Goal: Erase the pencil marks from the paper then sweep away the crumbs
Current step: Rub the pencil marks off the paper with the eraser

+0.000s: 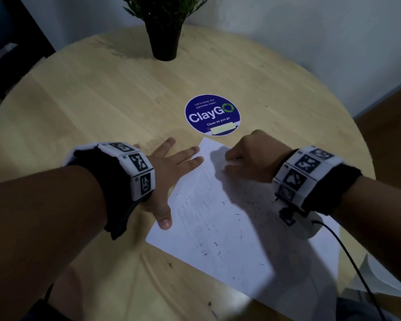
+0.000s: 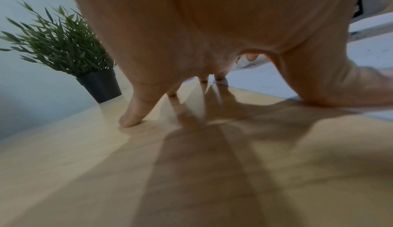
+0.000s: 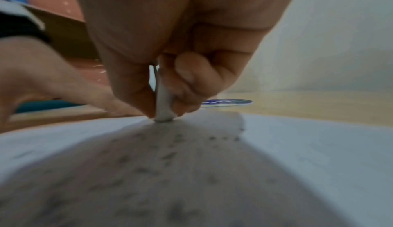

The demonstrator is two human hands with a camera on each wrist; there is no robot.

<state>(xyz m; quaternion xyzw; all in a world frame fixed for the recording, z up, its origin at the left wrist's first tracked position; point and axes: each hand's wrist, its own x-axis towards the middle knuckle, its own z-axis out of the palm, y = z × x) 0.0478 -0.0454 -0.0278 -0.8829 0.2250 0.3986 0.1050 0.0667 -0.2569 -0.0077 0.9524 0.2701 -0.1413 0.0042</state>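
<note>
Sticker [image 1: 212, 115] behind paper [image 1: 218, 228]

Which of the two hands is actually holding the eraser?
The right hand: it pinches the white eraser upright, tip on the paper. The left hand holds nothing, spread flat at the paper's left edge.

Open counter [image 1: 83, 100] to the left and far side — only potted plant [image 1: 164, 40] at the back edge. Flat round sticker [image 1: 212, 114] beyond paper [image 1: 218, 228] — no bar to passing.
</note>
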